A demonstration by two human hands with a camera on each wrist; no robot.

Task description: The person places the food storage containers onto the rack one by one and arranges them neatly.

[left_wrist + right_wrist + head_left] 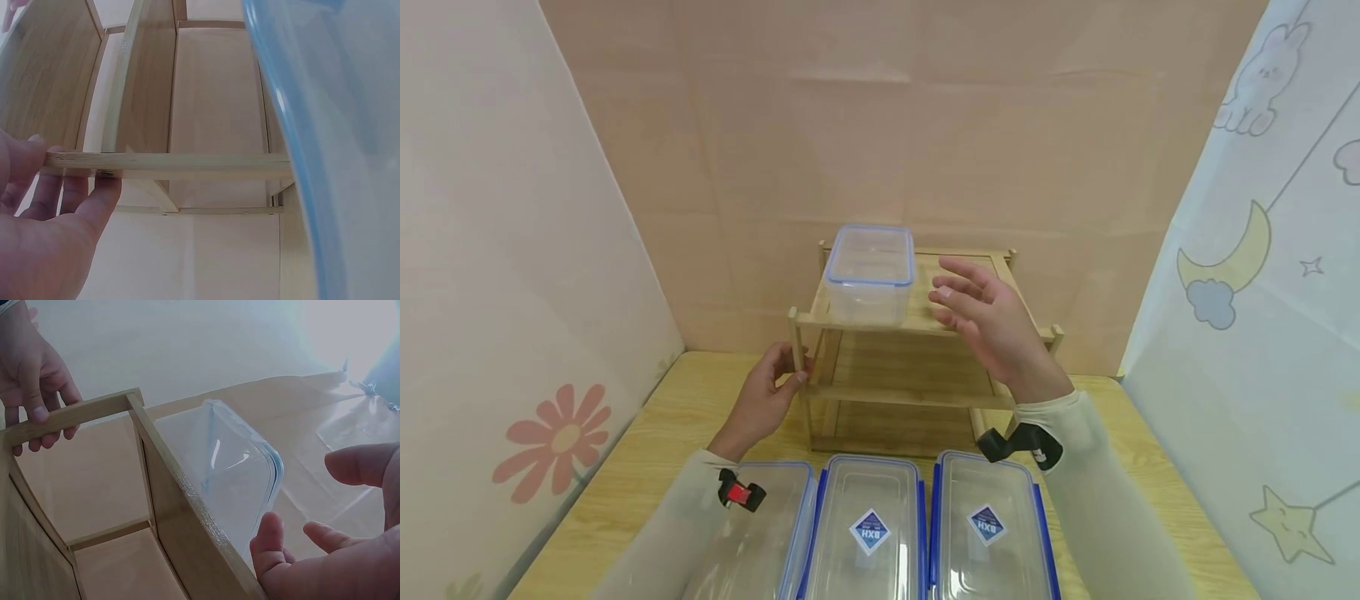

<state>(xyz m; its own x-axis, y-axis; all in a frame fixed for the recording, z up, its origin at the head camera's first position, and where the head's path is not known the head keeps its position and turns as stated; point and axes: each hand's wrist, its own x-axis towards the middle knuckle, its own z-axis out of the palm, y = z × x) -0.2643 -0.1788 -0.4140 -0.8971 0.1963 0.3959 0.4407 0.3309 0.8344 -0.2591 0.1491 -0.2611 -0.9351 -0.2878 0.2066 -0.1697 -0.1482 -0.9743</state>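
A wooden tiered shelf stands at the back of the table. On its top tier, toward the left, sits a clear plastic container with a light blue rim. My left hand grips the shelf's front left post, fingers behind it and thumb in front. My right hand hovers over the right part of the top tier, apart from the container, its fingers loosely bent and holding nothing. In the right wrist view the container lies beyond the right fingertips.
Three clear lidded boxes lie in front of the shelf: a left one partly under my left forearm, a middle one and a right one. Side walls flank the wooden table, and a tan backdrop rises behind.
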